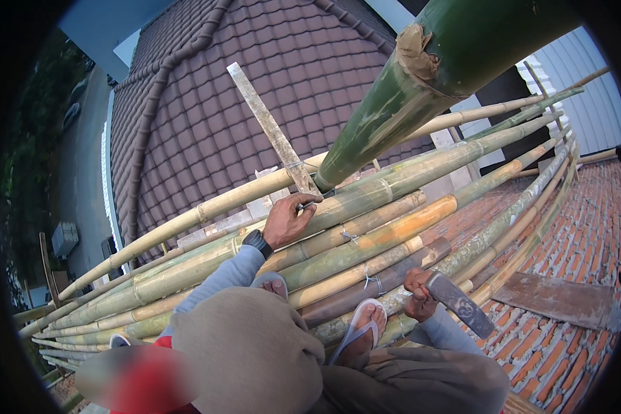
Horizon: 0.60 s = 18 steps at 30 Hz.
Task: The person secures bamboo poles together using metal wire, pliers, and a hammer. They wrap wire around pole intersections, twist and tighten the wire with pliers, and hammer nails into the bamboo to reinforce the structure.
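Observation:
My left hand (288, 219), with a dark watch at its wrist, is closed in a pinch at the foot of a thick green bamboo post (383, 114). Something small and dark shows at its fingertips, too little to name. Just beyond those fingers stands the lower end of a pale, weathered wooden slat (265, 117), tilted up to the left and close to the post. At the lower right, my right hand (419, 295) grips a hammer (460, 305); its broad metal head points down to the right, and the handle is mostly hidden by my fingers.
Under my sandalled feet (366, 328) runs a platform of bamboo poles (386, 193), some tied with wire. A thinner bamboo rail (214, 207) crosses beyond. Brown roof tiles (234, 83) lie past it, a road (83, 159) far below left. Right are a brick surface (559, 331) and a board (552, 298).

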Available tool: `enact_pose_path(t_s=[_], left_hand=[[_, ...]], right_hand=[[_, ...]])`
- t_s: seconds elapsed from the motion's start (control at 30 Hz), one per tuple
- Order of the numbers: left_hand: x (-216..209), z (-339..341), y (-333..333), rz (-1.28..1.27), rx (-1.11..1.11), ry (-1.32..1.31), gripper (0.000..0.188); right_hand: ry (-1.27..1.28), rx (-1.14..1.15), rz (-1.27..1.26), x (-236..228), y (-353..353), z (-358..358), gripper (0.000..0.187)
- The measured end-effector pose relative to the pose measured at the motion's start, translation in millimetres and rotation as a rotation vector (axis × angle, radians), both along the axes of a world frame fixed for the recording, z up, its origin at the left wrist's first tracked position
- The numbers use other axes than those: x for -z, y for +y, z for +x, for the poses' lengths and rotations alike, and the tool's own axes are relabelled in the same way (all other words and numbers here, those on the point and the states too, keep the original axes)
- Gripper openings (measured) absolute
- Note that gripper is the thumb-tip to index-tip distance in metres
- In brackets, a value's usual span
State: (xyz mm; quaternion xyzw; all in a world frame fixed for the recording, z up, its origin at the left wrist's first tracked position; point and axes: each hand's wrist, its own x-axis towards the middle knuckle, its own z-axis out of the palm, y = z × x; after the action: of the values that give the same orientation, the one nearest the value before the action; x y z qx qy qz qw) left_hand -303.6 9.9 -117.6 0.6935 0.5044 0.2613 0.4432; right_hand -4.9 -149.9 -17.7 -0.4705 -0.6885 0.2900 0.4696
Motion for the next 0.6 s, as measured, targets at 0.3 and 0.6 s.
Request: enact_pose_path(t_s=[0.3,0.6], left_hand=[[19,-17,-3,-0.215,-0.264,-0.199,0.034],[27,-14,-3,-0.543,-0.354,-0.379,0.041]], right_hand=[[0.376,0.106,-0.043,-3,-5,18,0.045],[-0.338,0.211,-0.462,46,-12,12,0.054]])
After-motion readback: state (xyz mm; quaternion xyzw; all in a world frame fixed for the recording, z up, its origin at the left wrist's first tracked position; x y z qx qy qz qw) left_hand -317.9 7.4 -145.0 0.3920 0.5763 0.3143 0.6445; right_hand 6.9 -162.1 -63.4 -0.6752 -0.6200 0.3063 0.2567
